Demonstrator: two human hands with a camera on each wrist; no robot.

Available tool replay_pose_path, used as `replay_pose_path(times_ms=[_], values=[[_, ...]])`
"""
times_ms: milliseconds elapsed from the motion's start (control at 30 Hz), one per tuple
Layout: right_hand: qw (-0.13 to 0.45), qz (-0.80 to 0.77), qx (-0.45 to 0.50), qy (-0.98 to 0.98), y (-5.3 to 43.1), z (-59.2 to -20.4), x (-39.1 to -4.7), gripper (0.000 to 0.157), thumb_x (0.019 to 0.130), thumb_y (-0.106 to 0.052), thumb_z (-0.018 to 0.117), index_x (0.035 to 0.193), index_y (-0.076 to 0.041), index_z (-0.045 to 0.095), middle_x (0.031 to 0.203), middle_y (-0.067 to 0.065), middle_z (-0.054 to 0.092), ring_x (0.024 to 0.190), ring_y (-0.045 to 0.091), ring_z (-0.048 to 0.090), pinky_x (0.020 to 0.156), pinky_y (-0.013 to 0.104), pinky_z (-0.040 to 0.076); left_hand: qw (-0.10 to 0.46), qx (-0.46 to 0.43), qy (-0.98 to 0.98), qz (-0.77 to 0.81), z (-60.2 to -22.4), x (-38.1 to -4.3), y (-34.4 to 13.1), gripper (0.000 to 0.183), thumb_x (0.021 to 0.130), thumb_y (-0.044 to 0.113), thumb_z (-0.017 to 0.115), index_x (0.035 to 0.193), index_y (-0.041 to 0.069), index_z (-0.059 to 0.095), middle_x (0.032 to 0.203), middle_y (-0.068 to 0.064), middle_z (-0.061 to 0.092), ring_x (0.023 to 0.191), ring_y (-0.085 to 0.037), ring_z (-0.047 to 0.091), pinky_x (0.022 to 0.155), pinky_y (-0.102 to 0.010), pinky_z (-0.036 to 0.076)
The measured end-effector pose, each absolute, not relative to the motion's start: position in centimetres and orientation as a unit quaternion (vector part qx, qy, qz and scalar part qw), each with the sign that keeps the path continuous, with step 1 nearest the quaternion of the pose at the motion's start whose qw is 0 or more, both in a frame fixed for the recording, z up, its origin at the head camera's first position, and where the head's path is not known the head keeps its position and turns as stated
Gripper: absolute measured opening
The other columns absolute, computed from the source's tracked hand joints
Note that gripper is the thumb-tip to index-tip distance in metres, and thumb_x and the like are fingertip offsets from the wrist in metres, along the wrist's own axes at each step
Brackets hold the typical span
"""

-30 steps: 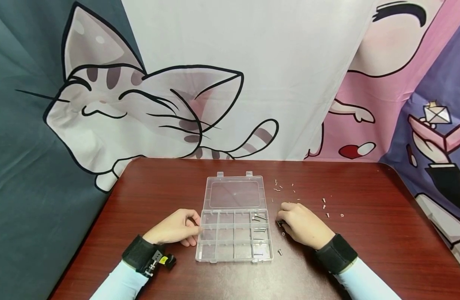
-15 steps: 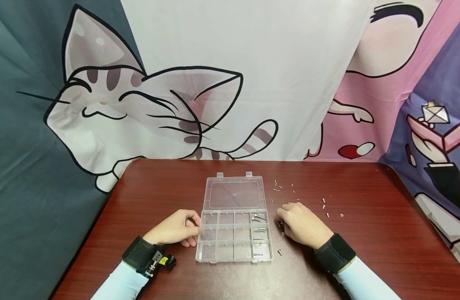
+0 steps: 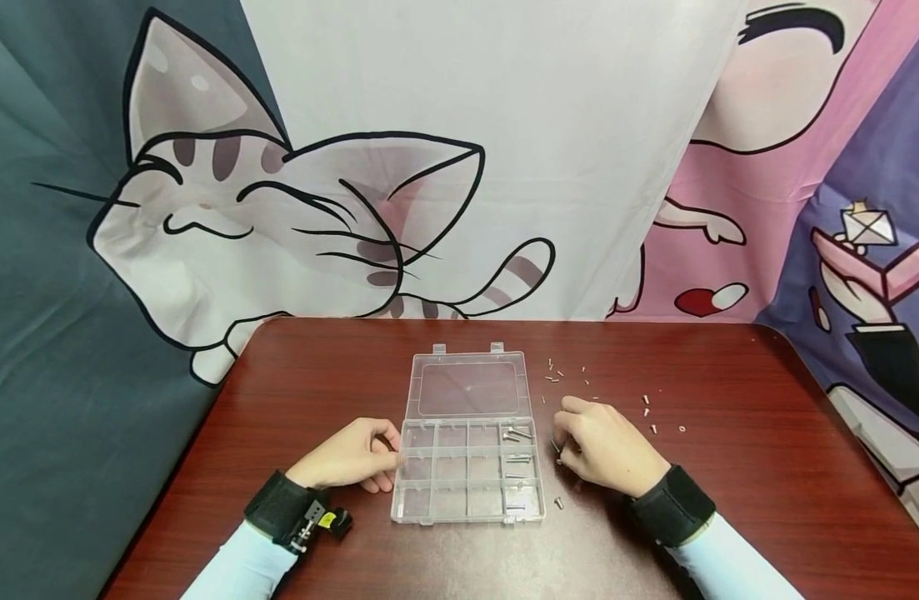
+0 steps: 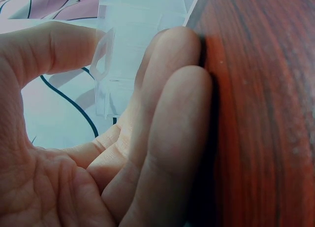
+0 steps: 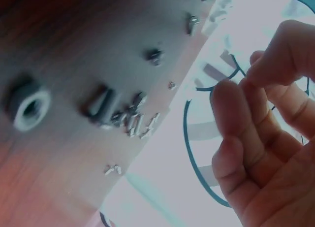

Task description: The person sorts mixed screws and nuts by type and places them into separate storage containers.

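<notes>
My left hand (image 3: 347, 454) holds the left side of a clear plastic compartment box (image 3: 449, 492). In the left wrist view the thumb touches the box wall (image 4: 123, 59), with fingers (image 4: 179, 118) on its other side, low against the table. The box's lid (image 3: 470, 385) lies folded back, and silver screws (image 3: 517, 460) sit in its right-hand column. Right of the box, my right hand (image 3: 609, 446) has curled fingers, thumb and fingertips brought together. Whether they pinch a small part I cannot tell. A slim metal piece (image 3: 555, 447) shows right at the fingertips.
Small screws (image 3: 552, 375) lie scattered at the back right of the brown table (image 3: 766, 483), with others (image 3: 646, 412) beyond my right hand. One screw (image 3: 559, 503) lies near the box's front right corner. A nut (image 5: 30, 109) appears large in the right wrist view.
My right hand has shifted slightly to the right and away, and the small parts beside its fingertips show differently. The left hand and the box stay put.
</notes>
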State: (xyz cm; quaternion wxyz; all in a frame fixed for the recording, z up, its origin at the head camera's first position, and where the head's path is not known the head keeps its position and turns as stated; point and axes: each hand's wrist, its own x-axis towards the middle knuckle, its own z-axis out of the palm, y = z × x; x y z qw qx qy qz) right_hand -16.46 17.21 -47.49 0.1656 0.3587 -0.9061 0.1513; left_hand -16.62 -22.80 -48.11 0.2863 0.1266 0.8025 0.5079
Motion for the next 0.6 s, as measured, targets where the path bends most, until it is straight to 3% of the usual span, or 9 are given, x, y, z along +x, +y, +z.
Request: replay_pose_path(times_ms=[300, 467, 600], values=[[0.144, 0.168, 0.355, -0.908, 18.5, -46.0, -16.4, 0.021, 0.067, -0.007, 0.072, 0.076, -0.021, 0.06, 0.077, -0.013, 0.049, 0.064, 0.001, 0.044, 0.058, 0.023, 0.044, 0.288, 0.127, 0.804, 0.505, -48.0, -16.7, -22.8, 0.032, 0.09, 0.024, 0.069, 0.105, -0.002, 0.056, 0.073, -0.019, 0.067, 0.062, -0.031, 0.068, 0.056, -0.042, 0.058], [0.124, 0.165, 0.343, -0.916, 17.7, -46.9, -16.3, 0.013, 0.074, -0.016, 0.076, 0.079, -0.021, 0.064, 0.079, -0.011, 0.053, 0.067, 0.002, 0.05, 0.061, 0.025, 0.048, 0.286, 0.124, 0.805, 0.505, -48.0, -16.6, -22.8, 0.032, 0.09, 0.024, 0.069, 0.104, -0.002, 0.056, 0.072, -0.019, 0.067, 0.062, -0.03, 0.068, 0.056, -0.042, 0.057], [0.122, 0.154, 0.339, -0.92, 16.7, -48.1, -16.2, 0.015, 0.074, -0.018, 0.079, 0.082, -0.017, 0.067, 0.079, -0.008, 0.053, 0.068, 0.007, 0.053, 0.063, 0.027, 0.05, 0.287, 0.123, 0.804, 0.505, -48.0, -16.6, -22.8, 0.032, 0.09, 0.024, 0.068, 0.104, -0.002, 0.056, 0.072, -0.019, 0.067, 0.062, -0.031, 0.068, 0.056, -0.042, 0.057]])
